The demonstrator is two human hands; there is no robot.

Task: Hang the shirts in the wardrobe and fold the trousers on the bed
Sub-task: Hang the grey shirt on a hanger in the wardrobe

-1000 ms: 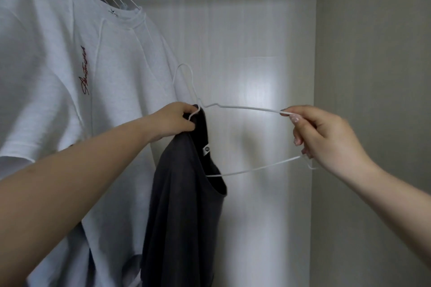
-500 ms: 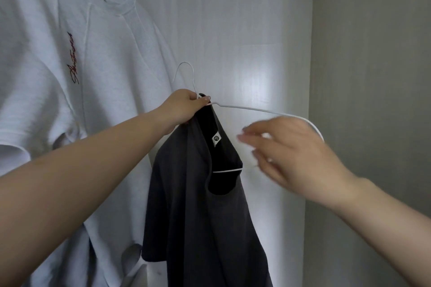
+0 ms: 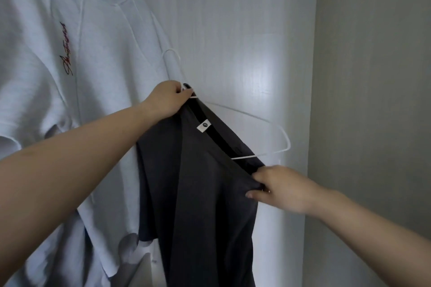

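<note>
The dark shirt is half-threaded on a white hanger, held inside the wardrobe beside a hung white shirt. The hanger neck is pinched by the left hand; the collar is pinched by the right hand. The uncovered hanger arm is likely to snag the stretched collar, or the shirt may be pulled off its covered side.

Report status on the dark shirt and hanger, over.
Left hand grips the white hanger at its neck. Right hand pinches the dark shirt collar; hanger's right arm bare. White shirt hangs close left.
</note>
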